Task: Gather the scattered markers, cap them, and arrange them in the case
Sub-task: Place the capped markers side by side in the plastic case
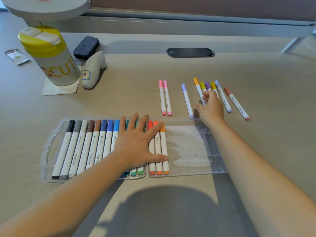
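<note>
Left hand [135, 142] lies flat, fingers spread and straight, pressing on the capped markers in the clear case [51, 151] near the tabletop's [119, 100] front edge. Right arm stretches forward past the case; right hand [211, 106] curls its fingers around the loose marker cluster [202, 86] beyond it. Two pink markers [164, 98] lie apart, side by side.

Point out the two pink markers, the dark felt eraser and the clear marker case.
pink markers [164, 98]: head view, on the white barrels where the pair lies side by side.
felt eraser [86, 47]: head view, middle of its dark top.
marker case [217, 156]: head view, clear right wall.
</note>
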A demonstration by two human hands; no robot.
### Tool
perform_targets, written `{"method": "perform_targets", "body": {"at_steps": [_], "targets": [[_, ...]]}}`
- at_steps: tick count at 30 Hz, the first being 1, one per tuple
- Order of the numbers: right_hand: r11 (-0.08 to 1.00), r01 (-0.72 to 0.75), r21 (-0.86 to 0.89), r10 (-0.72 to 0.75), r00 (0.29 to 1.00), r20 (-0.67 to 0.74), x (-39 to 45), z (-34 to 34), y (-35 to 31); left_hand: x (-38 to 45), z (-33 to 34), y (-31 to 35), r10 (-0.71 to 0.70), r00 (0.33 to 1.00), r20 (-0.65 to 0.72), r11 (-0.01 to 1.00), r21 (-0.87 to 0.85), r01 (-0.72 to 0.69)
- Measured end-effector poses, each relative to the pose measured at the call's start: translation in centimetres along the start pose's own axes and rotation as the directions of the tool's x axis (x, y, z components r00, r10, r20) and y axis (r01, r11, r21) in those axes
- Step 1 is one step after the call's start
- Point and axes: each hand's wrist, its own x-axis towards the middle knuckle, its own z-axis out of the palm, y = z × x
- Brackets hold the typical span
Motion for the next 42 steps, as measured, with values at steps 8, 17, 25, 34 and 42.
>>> {"method": "perform_targets", "body": {"at_steps": [8, 17, 25, 34, 42], "targets": [[0.975, 0.012, -0.221, -0.050, 0.985, -0.168, 2.2, 0.9, 0.4, -0.2, -0.2, 0.1, 0.013, 1.000, -0.009, 1.000, -0.009, -0.013], [0.945, -0.026, -0.327, 0.007, 0.998, -0.059, 2.2, 0.9, 0.3, -0.2, -0.4, 0.1, 0.019, 1.000, -0.008, 1.000, -0.011, -0.019], [0.995, -0.072, 0.076, 0.073, 0.997, -0.010, 1.1, -0.5, -0.9, -0.1, -0.2, 0.0, 0.025, 1.000, -0.001, 1.000, 0.001, -0.025], [0.906, -0.205, 0.370, 0.060, 0.928, 0.369, -4.7, -2.2, -3.5, -0.1, 0.0, -0.1, 0.023, 1.000, -0.013, 1.000, -0.008, -0.023], [0.931, -0.342, 0.129, 0.144, 0.667, 0.731, -8.2, -1.3, -0.9, -0.1, -0.5, -0.2, 0.053, 0.998, 0.046, 0.999, -0.009, -0.053]]}}
